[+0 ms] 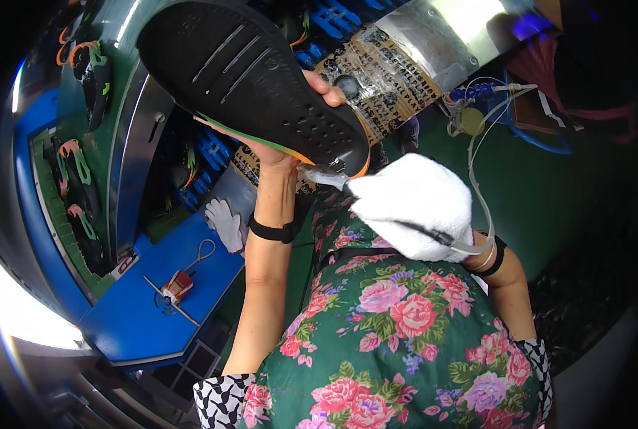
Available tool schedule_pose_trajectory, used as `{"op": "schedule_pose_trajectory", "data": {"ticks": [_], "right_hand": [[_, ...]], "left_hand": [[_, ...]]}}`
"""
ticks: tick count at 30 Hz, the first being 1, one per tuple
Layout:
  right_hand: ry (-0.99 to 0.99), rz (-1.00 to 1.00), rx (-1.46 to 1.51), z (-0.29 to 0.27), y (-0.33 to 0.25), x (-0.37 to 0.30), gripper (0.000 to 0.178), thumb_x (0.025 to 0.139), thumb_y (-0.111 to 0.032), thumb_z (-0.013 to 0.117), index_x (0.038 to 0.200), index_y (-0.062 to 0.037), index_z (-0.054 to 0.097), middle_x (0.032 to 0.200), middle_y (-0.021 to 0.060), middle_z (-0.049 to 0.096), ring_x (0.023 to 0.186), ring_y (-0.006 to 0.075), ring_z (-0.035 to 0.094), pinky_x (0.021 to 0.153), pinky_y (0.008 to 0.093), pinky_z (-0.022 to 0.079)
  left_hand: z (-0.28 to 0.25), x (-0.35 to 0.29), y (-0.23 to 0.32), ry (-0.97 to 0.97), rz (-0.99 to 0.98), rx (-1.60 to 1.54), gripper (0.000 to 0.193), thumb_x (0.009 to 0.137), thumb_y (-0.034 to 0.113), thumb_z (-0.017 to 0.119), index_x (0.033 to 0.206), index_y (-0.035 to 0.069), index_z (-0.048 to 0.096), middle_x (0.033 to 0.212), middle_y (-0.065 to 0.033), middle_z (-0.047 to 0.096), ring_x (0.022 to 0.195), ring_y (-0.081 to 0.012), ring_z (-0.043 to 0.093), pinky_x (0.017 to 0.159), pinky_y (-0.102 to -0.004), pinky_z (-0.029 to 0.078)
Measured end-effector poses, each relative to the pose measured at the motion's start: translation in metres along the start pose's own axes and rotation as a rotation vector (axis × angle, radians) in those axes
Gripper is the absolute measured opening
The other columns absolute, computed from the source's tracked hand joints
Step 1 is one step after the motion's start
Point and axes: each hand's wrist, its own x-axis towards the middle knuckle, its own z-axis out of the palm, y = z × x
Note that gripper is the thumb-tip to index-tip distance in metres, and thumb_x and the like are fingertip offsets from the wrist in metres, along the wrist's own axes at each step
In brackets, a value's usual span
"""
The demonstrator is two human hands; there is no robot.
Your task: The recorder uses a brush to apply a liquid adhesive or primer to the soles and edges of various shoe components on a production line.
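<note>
At upper centre, the left hand (270,149) grips the edges of the black shoe sole (251,75) from behind; a steady hold, thumb side clear of the orange-green rim, would suit what looks like coating work. The brush (322,175) meets the sole's lower-right end, where light strokes would probably keep liquid off that rim. Its handle sits in the right hand (412,204), closed around it under a white covering, the fingers not distinguishable. Around them, from the left: strapped sandals (90,79) at upper left, a blue table (129,325) at lower left bearing a red-wrapped tool (178,286) and a white glove (224,223), taped cardboard (405,75) close behind the sole, and a thin hose (470,154) looping to the right hand, which might snag.
</note>
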Motion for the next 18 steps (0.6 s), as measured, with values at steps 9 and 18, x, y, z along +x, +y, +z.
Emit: {"op": "schedule_pose_trajectory", "data": {"ticks": [9, 18], "right_hand": [[0.023, 0.094, -0.045, -0.014, -0.004, 0.01, 0.025, 0.069, 0.006, 0.08, 0.092, -0.0021, 0.074, 0.097, 0.0148, 0.075, 0.079, 0.0273, 0.07, 0.07, 0.0357, 0.056], [0.031, 0.177, 0.114, -0.002, 0.0, 0.003, 0.021, 0.072, 0.004, 0.08, 0.091, -0.0032, 0.076, 0.093, 0.0122, 0.076, 0.077, 0.0247, 0.071, 0.069, 0.0338, 0.056]], "left_hand": [[-0.006, -0.001, -0.001, -0.009, 0.015, 0.055, 0.104, 0.077, 0.092, 0.045, 0.116, -0.004, 0.059, 0.107, -0.0145, 0.063, 0.096, -0.0271, 0.064, 0.091, -0.0459, 0.049], [0.002, -0.003, 0.0, 0.043, -0.012, 0.073, 0.104, 0.08, 0.091, 0.044, 0.11, -0.007, 0.059, 0.099, -0.0149, 0.063, 0.093, -0.0269, 0.066, 0.09, -0.0463, 0.048]]}}
